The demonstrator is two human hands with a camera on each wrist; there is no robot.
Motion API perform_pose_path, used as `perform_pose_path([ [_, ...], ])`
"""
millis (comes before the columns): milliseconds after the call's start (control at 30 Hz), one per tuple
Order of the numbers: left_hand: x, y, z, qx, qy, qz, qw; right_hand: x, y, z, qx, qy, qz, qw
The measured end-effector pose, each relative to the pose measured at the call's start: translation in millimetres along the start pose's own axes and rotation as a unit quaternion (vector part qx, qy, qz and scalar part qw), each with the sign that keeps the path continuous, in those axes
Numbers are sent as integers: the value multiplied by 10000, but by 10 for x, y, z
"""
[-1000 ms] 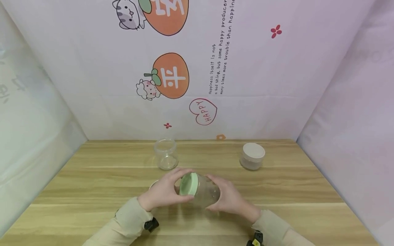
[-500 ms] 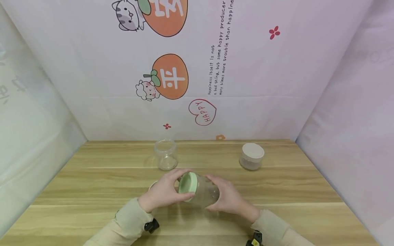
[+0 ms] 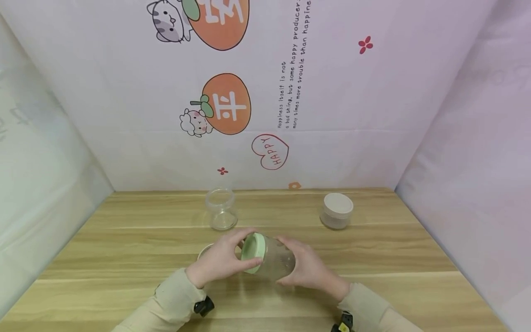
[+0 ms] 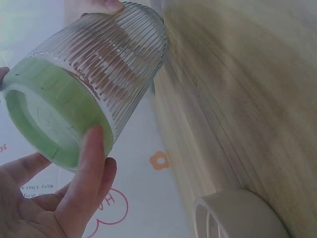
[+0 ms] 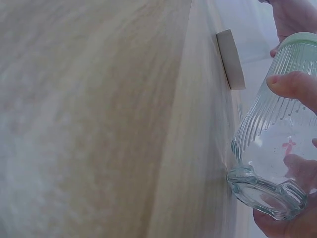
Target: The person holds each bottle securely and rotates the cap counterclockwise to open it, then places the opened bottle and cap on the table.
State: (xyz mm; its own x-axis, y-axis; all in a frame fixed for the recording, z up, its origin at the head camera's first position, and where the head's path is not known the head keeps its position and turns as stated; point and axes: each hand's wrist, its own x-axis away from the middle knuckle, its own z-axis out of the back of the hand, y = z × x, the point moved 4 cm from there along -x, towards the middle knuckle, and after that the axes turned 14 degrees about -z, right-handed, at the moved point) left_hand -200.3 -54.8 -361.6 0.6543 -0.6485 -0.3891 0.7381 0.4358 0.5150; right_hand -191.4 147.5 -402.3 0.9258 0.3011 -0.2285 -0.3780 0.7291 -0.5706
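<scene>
A ribbed clear glass jar (image 3: 277,259) with a light green lid (image 3: 254,252) lies tilted on its side between my two hands, the lid toward the left. My left hand (image 3: 221,258) holds the green lid by its rim, thumb on the near side and fingers on the far side. Around the jar's body, toward its base, my right hand (image 3: 309,267) grips with the thumb and fingers on opposite sides. In the right wrist view the glass base (image 5: 267,193) shows close to the table. The lid is on the jar's mouth; I cannot tell how tightly.
Behind my left hand lies a white round lid (image 4: 247,213), mostly hidden in the head view. Further back on the wooden table (image 3: 137,249) stand an uncovered clear jar (image 3: 221,214) and, to the right, a short clear jar with a white lid (image 3: 337,211). Printed cloth walls surround the table.
The head view has shifted slightly. Both hands keep their hold on the jar and lid in nearly the same place, with the lid's top turned a little more into view.
</scene>
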Motion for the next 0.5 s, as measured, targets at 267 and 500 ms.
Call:
perform_pose_path([
  [267, 19, -26, -8, 183, -380, 18, 9991, 15, 15, 7, -235, 2, -52, 9997],
  [500, 48, 64, 36, 559, -345, -994, 9929, 47, 31, 47, -984, -270, -142, 9947],
])
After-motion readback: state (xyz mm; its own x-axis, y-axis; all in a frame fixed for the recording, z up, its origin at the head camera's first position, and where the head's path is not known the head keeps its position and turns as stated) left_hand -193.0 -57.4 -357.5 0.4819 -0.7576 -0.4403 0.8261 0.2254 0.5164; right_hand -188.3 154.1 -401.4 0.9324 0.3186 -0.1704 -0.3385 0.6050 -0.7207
